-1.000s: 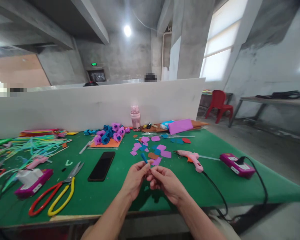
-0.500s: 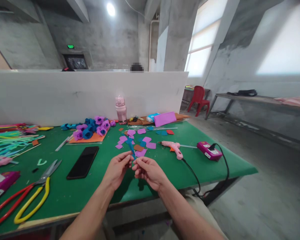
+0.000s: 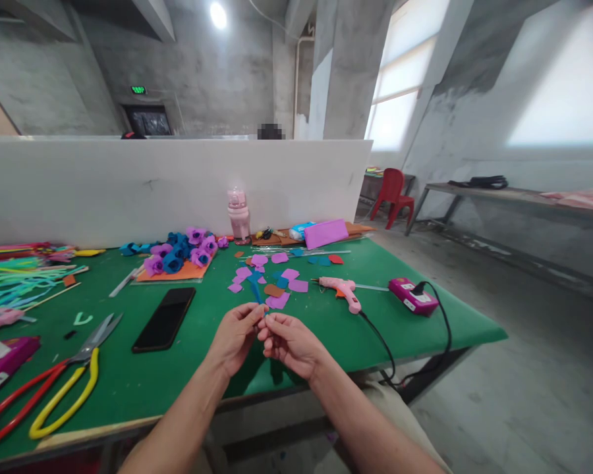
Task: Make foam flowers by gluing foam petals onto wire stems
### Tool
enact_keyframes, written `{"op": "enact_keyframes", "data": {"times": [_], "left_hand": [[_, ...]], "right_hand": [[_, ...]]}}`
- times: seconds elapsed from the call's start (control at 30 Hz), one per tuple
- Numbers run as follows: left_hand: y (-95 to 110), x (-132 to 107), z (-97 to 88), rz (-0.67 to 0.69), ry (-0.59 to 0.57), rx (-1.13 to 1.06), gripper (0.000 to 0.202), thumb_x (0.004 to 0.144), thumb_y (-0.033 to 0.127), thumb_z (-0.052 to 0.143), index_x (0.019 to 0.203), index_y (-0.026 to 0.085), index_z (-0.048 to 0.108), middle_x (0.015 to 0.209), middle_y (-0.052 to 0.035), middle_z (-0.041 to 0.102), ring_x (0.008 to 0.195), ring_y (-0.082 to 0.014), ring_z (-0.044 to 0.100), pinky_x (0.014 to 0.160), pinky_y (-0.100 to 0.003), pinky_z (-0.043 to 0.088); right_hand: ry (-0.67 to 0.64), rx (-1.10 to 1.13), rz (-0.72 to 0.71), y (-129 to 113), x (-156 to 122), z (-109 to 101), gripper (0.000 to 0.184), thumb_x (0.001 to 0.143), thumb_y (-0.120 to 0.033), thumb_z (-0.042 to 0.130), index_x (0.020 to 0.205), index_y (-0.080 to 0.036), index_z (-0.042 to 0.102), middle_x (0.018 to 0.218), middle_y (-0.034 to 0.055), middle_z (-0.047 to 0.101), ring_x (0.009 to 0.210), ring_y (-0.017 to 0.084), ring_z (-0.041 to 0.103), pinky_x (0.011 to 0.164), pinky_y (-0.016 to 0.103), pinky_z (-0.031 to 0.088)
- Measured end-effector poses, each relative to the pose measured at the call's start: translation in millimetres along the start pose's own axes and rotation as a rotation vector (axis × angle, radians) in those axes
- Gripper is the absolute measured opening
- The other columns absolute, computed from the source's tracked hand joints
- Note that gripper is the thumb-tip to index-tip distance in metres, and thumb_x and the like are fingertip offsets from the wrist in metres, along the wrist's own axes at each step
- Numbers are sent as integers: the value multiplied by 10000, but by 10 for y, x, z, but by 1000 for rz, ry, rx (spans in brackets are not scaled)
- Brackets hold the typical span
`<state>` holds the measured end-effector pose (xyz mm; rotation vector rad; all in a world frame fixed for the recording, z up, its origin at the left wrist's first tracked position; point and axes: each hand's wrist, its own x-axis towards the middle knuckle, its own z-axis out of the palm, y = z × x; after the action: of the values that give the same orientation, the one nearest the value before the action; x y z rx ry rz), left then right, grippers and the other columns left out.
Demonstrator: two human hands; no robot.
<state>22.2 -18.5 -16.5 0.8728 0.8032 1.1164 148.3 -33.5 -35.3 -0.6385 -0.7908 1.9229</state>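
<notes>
A narrow blue strip (image 3: 256, 290), perhaps paper or felt, points away from me with its near end between my fingertips. My left hand (image 3: 238, 332) pinches that end, and my right hand (image 3: 289, 342) is closed against it with thumb and fingers touching the left. The fingers hide the strip's lower end. Just beyond lie loose purple cut pieces (image 3: 277, 301), a brown piece (image 3: 273, 290) and several blue ones. To the right of them rests a pink glue gun (image 3: 340, 289) with a glue stick in its back.
On the left are a black phone (image 3: 164, 320), large scissors (image 3: 74, 368) with red and yellow handles, and coloured strips (image 3: 24, 283). Purple and blue flowers (image 3: 180, 253) sit at the back near a pink bottle (image 3: 238, 216). A magenta power box (image 3: 413, 296) stands right, its cord trailing.
The hands have drawn closer together at the fingertips, and less of the blue strip shows above them. The things on the table have stayed put.
</notes>
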Motion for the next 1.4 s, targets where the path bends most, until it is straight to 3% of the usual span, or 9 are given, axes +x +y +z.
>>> {"op": "enact_keyframes", "data": {"times": [0.17,0.47,0.6,0.83,1.03,1.1,1.23,1.4], "left_hand": [[63,19,-49,-34,-48,46,272,615,200,736,861,115,655,645,-8,613,554,-60,536,555,-171,427],[25,9,-2,7,36,1,213,632,275,725,735,102,658,468,53,490,400,-11,412,415,-129,334],[30,-5,10,-9,3,5,268,646,284,714,855,126,659,518,46,525,425,-16,442,430,-128,343],[14,-13,32,29,50,55,210,598,265,741,584,115,594,460,56,490,407,-17,415,409,-137,313],[61,11,-37,15,20,83,262,605,261,733,806,128,632,637,5,596,539,-70,519,529,-186,408],[85,11,-64,79,57,122,216,677,328,670,689,124,600,546,24,532,491,-62,475,494,-180,382],[119,-15,-103,176,31,228,356,773,398,535,521,165,439,399,85,288,369,-51,288,412,-190,304],[116,-24,-134,158,-18,305,140,734,287,582,787,158,582,594,31,523,501,-71,452,502,-194,377]], "right_hand": [[26,18,-36,-18,-9,-3,269,674,-345,695,742,-115,574,613,-7,618,438,37,536,479,165,491],[32,-66,-27,25,-20,24,296,672,-381,687,765,-118,587,657,12,640,454,45,552,486,175,493],[76,-65,-61,25,-9,29,304,655,-388,697,741,-117,591,672,13,646,457,44,558,495,173,492],[75,-69,-55,42,-5,41,315,646,-395,701,749,-118,593,656,12,647,454,50,562,477,168,482],[119,-55,-81,22,-18,51,312,622,-388,718,715,-114,598,659,17,652,453,45,550,490,177,493],[139,-54,-93,1,-20,48,317,617,-387,721,736,-115,611,654,21,654,458,49,551,493,182,497],[173,-59,-104,-33,-21,37,321,602,-382,731,744,-119,615,629,16,650,445,52,548,475,178,489],[173,-102,-131,-42,-21,34,313,631,-391,709,749,-116,617,625,18,645,438,47,543,460,162,477]]}}
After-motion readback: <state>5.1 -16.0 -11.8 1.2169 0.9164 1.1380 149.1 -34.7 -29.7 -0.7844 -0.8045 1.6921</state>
